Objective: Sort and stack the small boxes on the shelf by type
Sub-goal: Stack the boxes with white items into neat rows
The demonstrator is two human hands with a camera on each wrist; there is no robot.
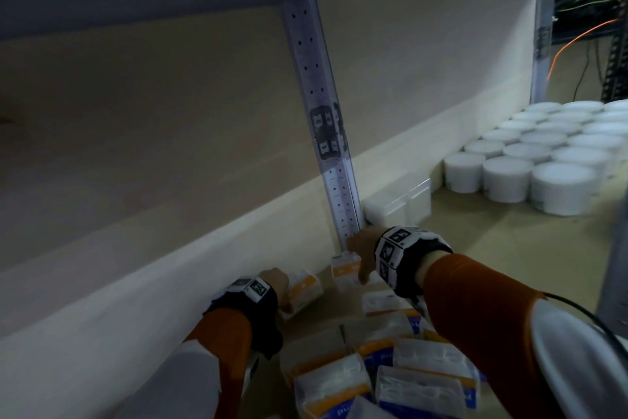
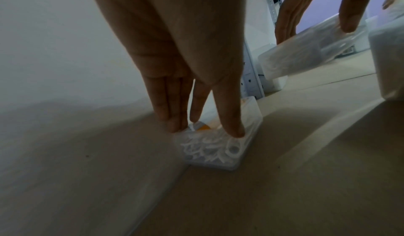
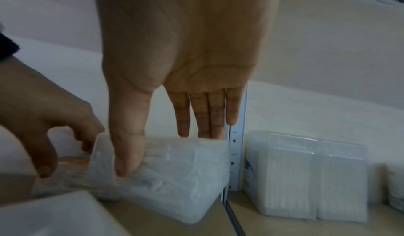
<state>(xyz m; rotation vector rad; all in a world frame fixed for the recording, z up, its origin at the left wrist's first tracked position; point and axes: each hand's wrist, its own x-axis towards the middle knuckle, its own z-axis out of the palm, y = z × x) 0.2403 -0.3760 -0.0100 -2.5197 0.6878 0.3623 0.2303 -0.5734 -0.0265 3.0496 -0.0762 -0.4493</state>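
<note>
Two small clear plastic boxes with orange labels sit at the far end of the shelf board (image 1: 509, 248), near the back wall. Left box (image 1: 303, 289): tilted, one end resting on the board, white contents visible through the lid; pinched by the left hand (image 1: 275, 281). Right box (image 1: 346, 269): upright on edge, close beside the perforated metal upright (image 1: 326, 146), pinched across its top between thumb and fingers of the right hand (image 1: 362, 248). Near pile (image 1: 384, 374): many similar clear boxes lying flat and overlapping, some with orange bands, some with blue bands, unsorted. Label print too blurred to read.
</note>
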